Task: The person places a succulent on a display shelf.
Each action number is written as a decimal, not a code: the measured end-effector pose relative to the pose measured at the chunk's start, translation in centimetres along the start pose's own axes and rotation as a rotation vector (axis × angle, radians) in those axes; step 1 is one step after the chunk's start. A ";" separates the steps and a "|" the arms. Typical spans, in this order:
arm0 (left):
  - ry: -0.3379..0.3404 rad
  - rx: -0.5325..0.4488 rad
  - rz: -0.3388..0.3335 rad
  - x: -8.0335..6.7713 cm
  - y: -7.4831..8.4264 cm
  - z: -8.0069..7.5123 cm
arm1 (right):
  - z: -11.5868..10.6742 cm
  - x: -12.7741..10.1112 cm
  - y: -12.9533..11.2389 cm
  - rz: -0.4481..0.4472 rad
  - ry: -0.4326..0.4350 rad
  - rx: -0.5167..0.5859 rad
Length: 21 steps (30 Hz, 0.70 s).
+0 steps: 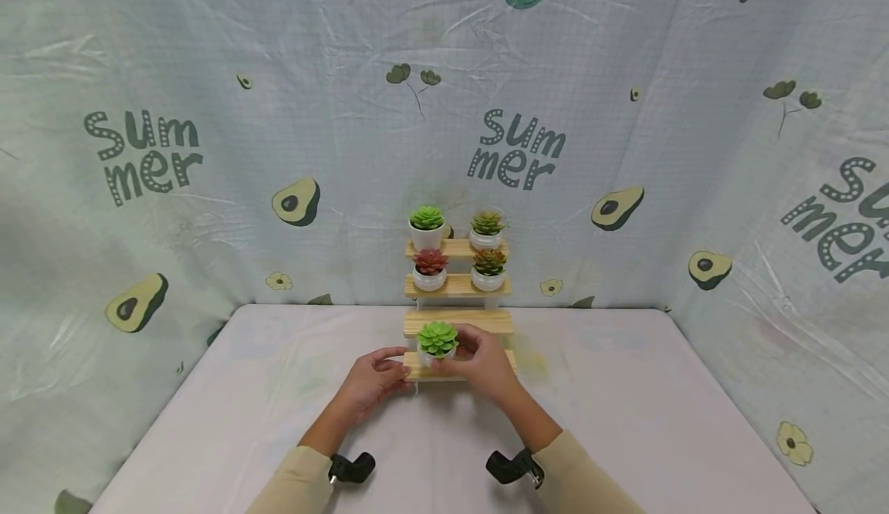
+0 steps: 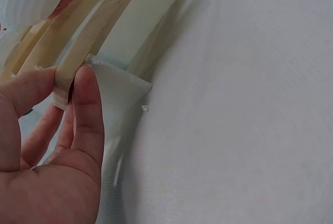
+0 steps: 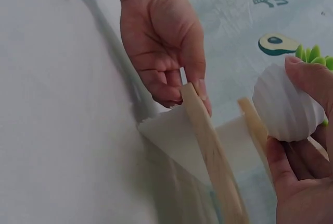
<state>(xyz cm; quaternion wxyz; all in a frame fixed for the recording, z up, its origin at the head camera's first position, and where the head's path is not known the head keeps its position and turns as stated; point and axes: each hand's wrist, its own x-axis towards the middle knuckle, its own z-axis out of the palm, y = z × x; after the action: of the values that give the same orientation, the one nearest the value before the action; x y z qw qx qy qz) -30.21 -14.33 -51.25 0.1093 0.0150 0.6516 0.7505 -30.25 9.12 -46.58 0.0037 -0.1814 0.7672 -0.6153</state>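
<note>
A stepped wooden shelf (image 1: pixel 458 321) stands at the back middle of the table. My right hand (image 1: pixel 479 363) grips a white pot with a light green succulent (image 1: pixel 437 342) over the lowest step (image 1: pixel 430 373). In the right wrist view the ribbed white pot (image 3: pixel 286 110) sits between my thumb and fingers (image 3: pixel 307 78). My left hand (image 1: pixel 375 383) pinches the left end of the lowest step; the left wrist view shows thumb and forefinger (image 2: pixel 86 104) on the plank's end (image 2: pixel 78 62). Upper steps carry a green succulent (image 1: pixel 427 224), a yellow-green one (image 1: pixel 487 228), a red one (image 1: pixel 430 267) and a brownish-green one (image 1: pixel 489 267).
The table (image 1: pixel 625 414) wears a pale cloth. A printed sheet with avocados and "summer" lettering (image 1: pixel 517 147) hangs close behind and to both sides of the shelf. The second step from the bottom (image 1: pixel 479 319) bears nothing.
</note>
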 end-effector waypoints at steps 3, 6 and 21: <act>-0.002 0.003 0.004 -0.1 0.1 0.0 | -0.1 0.8 -0.1 -0.016 0.013 -0.019; -0.007 -0.002 0.010 -0.1 0.1 0.1 | -0.1 1.6 -0.3 -0.033 0.028 -0.045; 0.005 0.002 0.009 -0.2 0.1 0.1 | -0.6 3.5 -1.3 0.016 0.042 -0.053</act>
<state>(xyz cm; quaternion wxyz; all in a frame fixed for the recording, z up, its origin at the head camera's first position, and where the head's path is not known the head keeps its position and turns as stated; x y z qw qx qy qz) -30.01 -14.25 -51.16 0.1044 0.0163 0.6524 0.7505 -33.31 8.48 -44.45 -0.0124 -0.1626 0.7844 -0.5984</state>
